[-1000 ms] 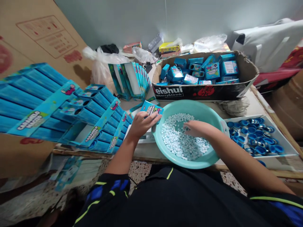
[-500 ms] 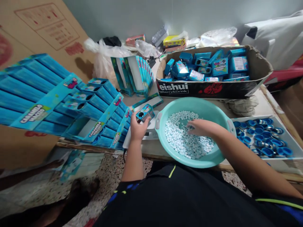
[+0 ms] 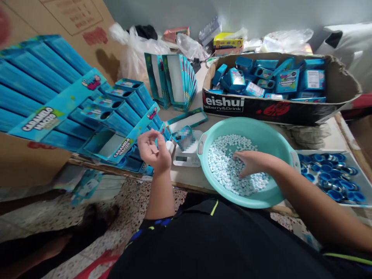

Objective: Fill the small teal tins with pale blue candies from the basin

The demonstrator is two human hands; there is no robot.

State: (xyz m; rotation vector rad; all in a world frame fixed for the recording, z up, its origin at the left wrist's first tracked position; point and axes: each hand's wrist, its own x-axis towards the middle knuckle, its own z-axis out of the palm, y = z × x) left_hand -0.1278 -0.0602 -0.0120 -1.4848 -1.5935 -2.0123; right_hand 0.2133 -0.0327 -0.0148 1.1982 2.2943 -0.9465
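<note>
My left hand [image 3: 155, 149] is raised over the table's front edge, palm up with fingers loosely bent and nothing visible in it. Just right of it, a small blue candy box [image 3: 186, 137], partly blurred, rests on a white kitchen scale [image 3: 187, 160]. My right hand [image 3: 247, 162] reaches into a turquoise basin [image 3: 252, 124], thumb and fingers apart, fingertips among the small pale-blue candies [image 3: 221, 170]. Candies partly cover the fingertips, so whether any are between them is hard to see.
Blue display trays [image 3: 66, 100] filled with boxes stack up at left. Folded blue cartons [image 3: 176, 81] stand behind the scale. A black carton [image 3: 279, 110] of small boxes is behind the basin; a white tray [image 3: 353, 161] of blue-rimmed lids lies right. Another person's legs [image 3: 43, 244] show lower left.
My left hand has let go of the small candy box, which now rests on the scale, and has moved left. My right hand stays in the candies, its fingers more spread.
</note>
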